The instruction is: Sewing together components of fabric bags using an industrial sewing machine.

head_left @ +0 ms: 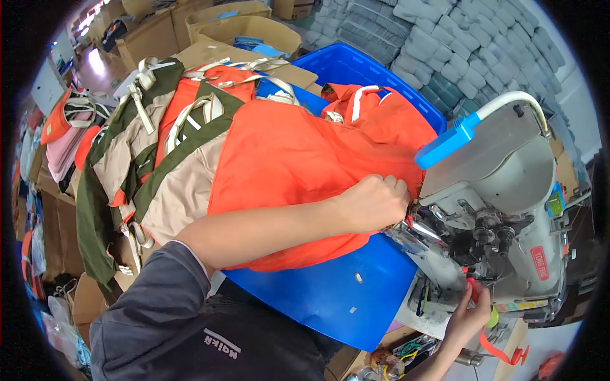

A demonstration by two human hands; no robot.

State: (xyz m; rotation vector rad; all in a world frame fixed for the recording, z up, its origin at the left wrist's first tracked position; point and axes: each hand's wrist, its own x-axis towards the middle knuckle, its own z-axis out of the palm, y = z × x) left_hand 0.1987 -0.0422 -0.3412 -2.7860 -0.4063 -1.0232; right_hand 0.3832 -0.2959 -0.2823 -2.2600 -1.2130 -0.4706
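Observation:
My left hand [376, 203] is closed in a fist at the right edge of a large orange fabric piece [279, 162], right beside the head of a grey sewing machine [518, 171]. Its fingertips are turned away, but cloth appears gathered under them. Lower right, my right hand [469, 317] pinches a narrow red-orange strip [473, 291] close to the machine's lower front. More of this red-orange tape [499, 349] hangs below, past a small yellow-green round part [492, 317]. The orange fabric drapes over a blue work surface [330, 295]; the needle area is partly hidden.
Sewn pieces in olive green and beige [184, 181] with white straps lie heaped to the left. Behind stands a blue bin [387, 66]; a blue-shaded lamp [448, 141] overhangs the cloth. Cardboard boxes [244, 32] and stacked grey bundles [445, 47] fill the back.

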